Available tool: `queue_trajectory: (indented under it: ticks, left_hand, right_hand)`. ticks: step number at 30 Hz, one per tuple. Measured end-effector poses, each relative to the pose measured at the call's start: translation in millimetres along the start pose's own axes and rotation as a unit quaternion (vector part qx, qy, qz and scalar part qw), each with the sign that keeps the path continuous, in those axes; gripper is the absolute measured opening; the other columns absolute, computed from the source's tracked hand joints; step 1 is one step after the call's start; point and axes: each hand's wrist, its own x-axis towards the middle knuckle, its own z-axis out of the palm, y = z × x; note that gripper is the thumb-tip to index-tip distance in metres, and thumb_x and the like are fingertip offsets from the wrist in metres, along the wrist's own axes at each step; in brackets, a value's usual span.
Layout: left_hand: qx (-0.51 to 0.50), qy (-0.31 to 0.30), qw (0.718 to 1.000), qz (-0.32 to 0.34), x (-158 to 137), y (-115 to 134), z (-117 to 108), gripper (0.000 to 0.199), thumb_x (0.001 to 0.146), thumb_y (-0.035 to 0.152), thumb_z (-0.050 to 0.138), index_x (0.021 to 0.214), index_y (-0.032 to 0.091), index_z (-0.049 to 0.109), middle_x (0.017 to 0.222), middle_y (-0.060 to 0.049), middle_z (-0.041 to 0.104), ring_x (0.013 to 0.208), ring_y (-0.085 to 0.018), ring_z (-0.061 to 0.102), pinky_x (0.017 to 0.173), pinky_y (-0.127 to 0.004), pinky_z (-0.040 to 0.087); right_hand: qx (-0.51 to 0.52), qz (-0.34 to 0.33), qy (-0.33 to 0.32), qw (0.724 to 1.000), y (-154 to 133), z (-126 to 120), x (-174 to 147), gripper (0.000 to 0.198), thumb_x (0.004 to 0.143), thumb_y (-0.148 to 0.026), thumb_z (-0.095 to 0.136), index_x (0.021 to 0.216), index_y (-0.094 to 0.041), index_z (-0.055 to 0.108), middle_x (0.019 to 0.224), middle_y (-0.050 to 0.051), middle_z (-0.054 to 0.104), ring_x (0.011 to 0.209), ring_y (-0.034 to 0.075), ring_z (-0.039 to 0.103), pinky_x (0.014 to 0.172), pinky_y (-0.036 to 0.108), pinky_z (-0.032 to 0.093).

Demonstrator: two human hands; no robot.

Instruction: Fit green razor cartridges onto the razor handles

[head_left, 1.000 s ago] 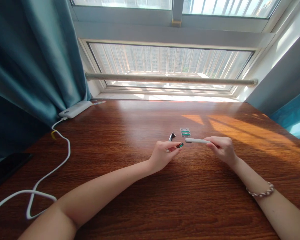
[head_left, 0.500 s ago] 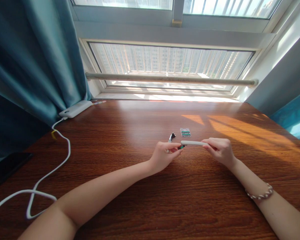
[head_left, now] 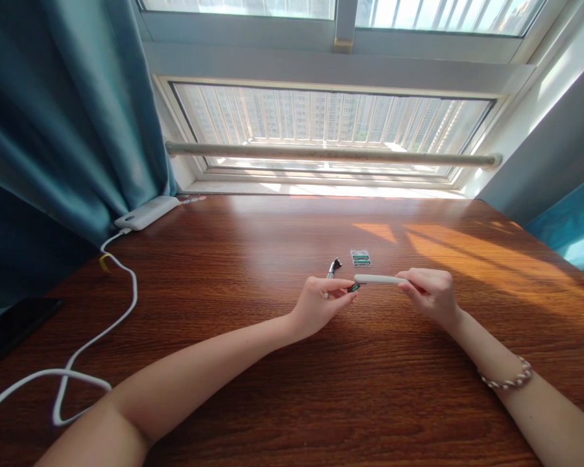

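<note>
My left hand pinches a small black razor cartridge with a green strip between thumb and fingers. From the other side, my right hand grips one end of a light grey razor handle, held nearly level above the table. Its free end meets or nearly meets the cartridge; whether the two are joined I cannot tell. Just behind my left hand lies a silver razor handle with a black tip, its lower part hidden by the hand. A clear plastic tray with green-striped cartridges lies beyond the grey handle.
A white power bank with a white cable lies at the table's left back, by the blue curtain. At the left edge is a dark flat device. Beyond the wooden table stands a window with a horizontal rail.
The grey handle's free end has shifted slightly to the right, showing a little more of the cartridge. Both hands keep nearly the same place and grip.
</note>
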Motion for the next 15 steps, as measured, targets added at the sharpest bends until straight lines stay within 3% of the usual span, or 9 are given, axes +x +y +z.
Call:
queue_trajectory:
  ticks: [10,13,15]
  left_hand:
    - [-0.006,0.004,1.000,-0.012,0.3,3.9,0.0,0.027,0.073,0.031,0.058,0.090,0.012,0.068,0.071,-0.007,0.070,0.061,-0.014,0.061,0.057,-0.022,0.047]
    - [-0.016,0.004,1.000,-0.017,1.1,2.9,0.2,0.028,0.072,0.030,0.059,0.092,0.012,0.067,0.072,-0.008,0.069,0.060,-0.013,0.060,0.057,-0.022,0.047]
    - [-0.030,-0.007,0.999,-0.014,2.6,2.9,-0.2,0.027,0.072,0.029,0.059,0.091,0.012,0.067,0.080,-0.009,0.069,0.065,-0.014,0.061,0.060,-0.023,0.047]
  right_hand:
    - [0.001,0.016,0.005,1.000,-4.3,-0.3,0.6,0.031,0.081,-0.039,0.047,0.070,-0.017,0.065,0.051,0.002,0.054,0.049,0.011,0.049,0.053,0.023,0.030]
    - [0.032,0.083,0.031,0.996,-6.7,0.6,1.9,0.031,0.080,-0.040,0.049,0.068,-0.017,0.066,0.054,0.002,0.056,0.051,0.011,0.049,0.054,0.023,0.030]
    - [0.117,0.158,0.043,0.979,-13.3,3.5,3.4,0.036,0.081,-0.043,0.046,0.067,-0.016,0.065,0.047,0.000,0.048,0.046,0.010,0.042,0.049,0.024,0.027]
